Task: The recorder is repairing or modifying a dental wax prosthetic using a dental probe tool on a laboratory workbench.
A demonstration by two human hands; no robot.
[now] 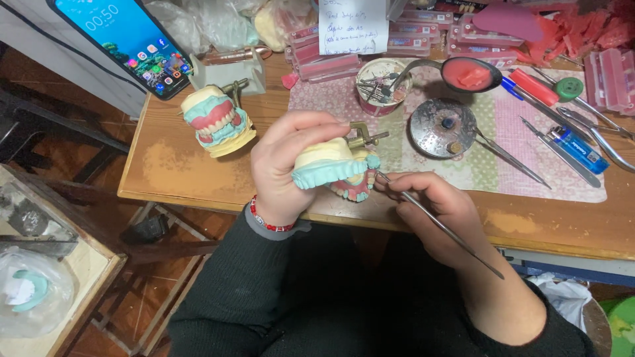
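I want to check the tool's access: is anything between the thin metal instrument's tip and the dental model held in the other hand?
Nothing visible: the right hand brings the instrument straight to the dental model in the left hand.

Cream-and-teal dental cast on a brass articulator (337, 165), tilted, gripped in left hand (288, 168), thin metal wax carver (440, 227) pinched in right hand (440, 205), tip at its teeth

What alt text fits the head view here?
The left hand holds a dental model over a wooden table while the right hand works a thin metal tool against its teeth. A second model stands nearby.
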